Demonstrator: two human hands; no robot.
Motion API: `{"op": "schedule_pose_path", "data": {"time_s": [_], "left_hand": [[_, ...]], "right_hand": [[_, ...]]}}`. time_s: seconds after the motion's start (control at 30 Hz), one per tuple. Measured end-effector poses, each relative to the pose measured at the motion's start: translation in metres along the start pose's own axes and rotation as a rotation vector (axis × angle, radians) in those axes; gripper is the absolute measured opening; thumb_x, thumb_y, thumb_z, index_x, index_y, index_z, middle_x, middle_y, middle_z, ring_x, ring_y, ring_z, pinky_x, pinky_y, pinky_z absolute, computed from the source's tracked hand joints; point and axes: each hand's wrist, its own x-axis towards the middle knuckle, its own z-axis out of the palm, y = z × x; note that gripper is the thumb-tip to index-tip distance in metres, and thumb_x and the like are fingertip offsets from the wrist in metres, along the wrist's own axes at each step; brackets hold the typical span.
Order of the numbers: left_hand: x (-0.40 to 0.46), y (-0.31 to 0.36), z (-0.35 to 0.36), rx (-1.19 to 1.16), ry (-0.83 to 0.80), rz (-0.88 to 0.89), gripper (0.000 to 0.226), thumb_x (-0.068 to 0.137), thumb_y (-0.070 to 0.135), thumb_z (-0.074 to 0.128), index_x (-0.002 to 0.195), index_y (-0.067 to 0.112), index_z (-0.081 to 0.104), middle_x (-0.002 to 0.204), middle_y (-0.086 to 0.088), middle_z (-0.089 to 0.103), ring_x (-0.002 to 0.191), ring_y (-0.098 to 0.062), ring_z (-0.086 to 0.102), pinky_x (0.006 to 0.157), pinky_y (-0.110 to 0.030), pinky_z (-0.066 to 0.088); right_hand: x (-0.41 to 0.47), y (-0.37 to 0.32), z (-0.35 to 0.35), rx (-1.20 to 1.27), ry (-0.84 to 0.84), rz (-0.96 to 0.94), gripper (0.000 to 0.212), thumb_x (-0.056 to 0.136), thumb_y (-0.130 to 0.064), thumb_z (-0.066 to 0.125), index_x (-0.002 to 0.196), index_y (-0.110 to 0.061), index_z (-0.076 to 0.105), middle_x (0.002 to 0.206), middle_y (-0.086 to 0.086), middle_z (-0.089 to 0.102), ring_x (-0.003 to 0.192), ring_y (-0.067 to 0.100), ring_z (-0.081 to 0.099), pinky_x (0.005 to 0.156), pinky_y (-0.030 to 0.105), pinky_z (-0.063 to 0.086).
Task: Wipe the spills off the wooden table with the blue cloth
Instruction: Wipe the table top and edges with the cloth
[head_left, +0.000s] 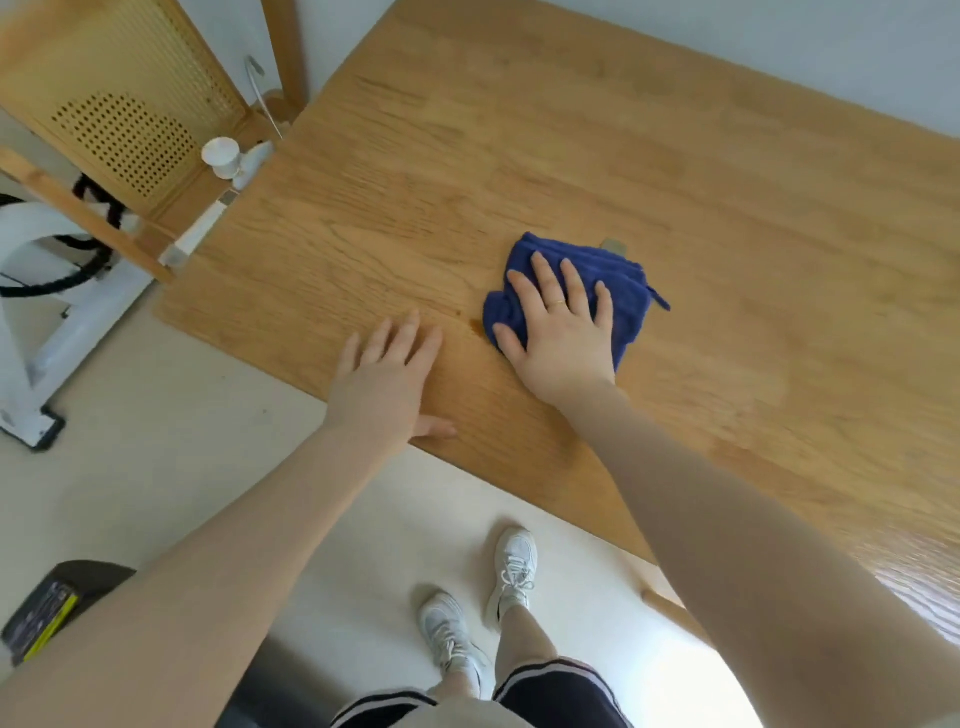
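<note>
Near the desk's (675, 171) front edge the cloth (626, 299) is pressed flat under the right hand (558, 332) (fingers straight), the left hand (387, 371) is rested open beside, and the amber spill (474, 327) could be smeared leftward rather than absorbed.

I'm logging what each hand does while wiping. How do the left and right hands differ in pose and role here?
The right hand lies flat on the blue cloth, fingers spread, pressing it to the wooden table; the left hand rests on bare wood near the table's front edge. The right hand wears a ring; none shows on the left hand. Both are open, palm down.
</note>
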Motion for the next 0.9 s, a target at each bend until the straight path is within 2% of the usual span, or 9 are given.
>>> {"op": "schedule_pose_path", "data": {"time_s": [0.07, 0.13, 0.27, 0.37, 0.43, 0.57, 0.63, 0.83, 0.9], "left_hand": [[-0.002, -0.001, -0.004, -0.014, -0.028, -0.159, 0.131, 0.058, 0.075, 0.063, 0.147, 0.017, -0.013, 0.155, -0.012, -0.020, 0.145, -0.029, -0.009, 0.116, -0.046, 0.000], [0.003, -0.002, -0.010, -0.001, -0.063, -0.242, 0.144, 0.049, 0.080, 0.065, 0.146, 0.013, -0.017, 0.153, -0.020, -0.020, 0.144, -0.033, -0.007, 0.116, -0.046, 0.002], [0.010, 0.000, -0.019, -0.011, -0.126, -0.255, 0.142, 0.052, 0.075, 0.068, 0.146, 0.010, -0.016, 0.154, -0.023, -0.014, 0.144, -0.035, -0.002, 0.117, -0.046, 0.006], [0.006, -0.004, -0.017, -0.053, -0.121, -0.234, 0.137, 0.055, 0.072, 0.069, 0.147, 0.013, -0.015, 0.155, -0.019, -0.015, 0.144, -0.032, -0.004, 0.117, -0.044, 0.009], [0.003, -0.012, -0.015, -0.097, -0.083, -0.209, 0.135, 0.053, 0.076, 0.066, 0.148, 0.018, -0.011, 0.157, -0.013, -0.013, 0.145, -0.029, -0.003, 0.116, -0.042, 0.011], [-0.002, -0.029, -0.009, -0.174, -0.005, -0.143, 0.123, 0.058, 0.074, 0.064, 0.150, 0.026, -0.002, 0.158, -0.002, -0.009, 0.145, -0.023, 0.000, 0.115, -0.043, 0.012], [-0.003, -0.032, -0.007, -0.171, 0.005, -0.131, 0.121, 0.059, 0.073, 0.064, 0.149, 0.026, -0.001, 0.158, 0.000, -0.009, 0.145, -0.022, 0.001, 0.116, -0.042, 0.012], [-0.001, -0.033, -0.004, -0.142, 0.033, -0.126, 0.119, 0.061, 0.072, 0.064, 0.149, 0.026, 0.000, 0.158, -0.001, -0.008, 0.145, -0.021, 0.002, 0.116, -0.042, 0.015], [-0.001, -0.035, -0.003, -0.138, 0.048, -0.103, 0.118, 0.061, 0.070, 0.065, 0.150, 0.025, 0.002, 0.159, -0.001, -0.006, 0.144, -0.021, 0.004, 0.115, -0.042, 0.017]], "right_hand": [[-0.004, -0.001, -0.001, -0.005, -0.015, -0.026, 0.060, 0.093, -0.053, 0.032, 0.146, -0.029, 0.018, 0.158, -0.003, 0.006, 0.145, 0.024, 0.000, 0.113, 0.050, -0.005], [-0.023, -0.003, 0.001, -0.036, -0.024, -0.140, 0.061, 0.092, -0.053, 0.032, 0.146, -0.028, 0.020, 0.158, -0.001, 0.010, 0.145, 0.026, 0.003, 0.113, 0.051, -0.002], [-0.060, -0.014, 0.005, -0.061, -0.079, -0.375, 0.059, 0.085, -0.054, 0.031, 0.137, -0.027, 0.039, 0.151, 0.002, 0.032, 0.140, 0.029, 0.025, 0.111, 0.055, 0.015], [-0.048, -0.010, 0.005, -0.051, -0.086, -0.474, 0.058, 0.084, -0.056, 0.033, 0.135, -0.029, 0.041, 0.150, 0.001, 0.034, 0.139, 0.028, 0.028, 0.111, 0.053, 0.012], [-0.025, -0.011, 0.002, -0.039, -0.066, -0.475, 0.058, 0.086, -0.056, 0.032, 0.137, -0.030, 0.040, 0.152, 0.000, 0.031, 0.141, 0.028, 0.025, 0.112, 0.052, 0.010], [0.025, -0.030, 0.001, 0.003, -0.079, -0.307, 0.059, 0.091, -0.052, 0.035, 0.144, -0.031, 0.024, 0.158, -0.002, 0.011, 0.145, 0.025, 0.004, 0.113, 0.052, -0.002], [0.032, -0.038, 0.001, 0.008, -0.067, -0.267, 0.059, 0.092, -0.051, 0.035, 0.145, -0.030, 0.022, 0.158, -0.002, 0.009, 0.145, 0.026, 0.002, 0.113, 0.052, -0.003], [-0.032, -0.038, 0.010, -0.062, -0.040, -0.422, 0.060, 0.085, -0.054, 0.034, 0.139, -0.028, 0.035, 0.153, 0.002, 0.027, 0.141, 0.028, 0.022, 0.112, 0.053, 0.011], [-0.043, -0.037, 0.012, -0.066, -0.053, -0.451, 0.059, 0.084, -0.055, 0.035, 0.137, -0.029, 0.039, 0.151, 0.001, 0.032, 0.140, 0.028, 0.026, 0.110, 0.052, 0.012]]}}
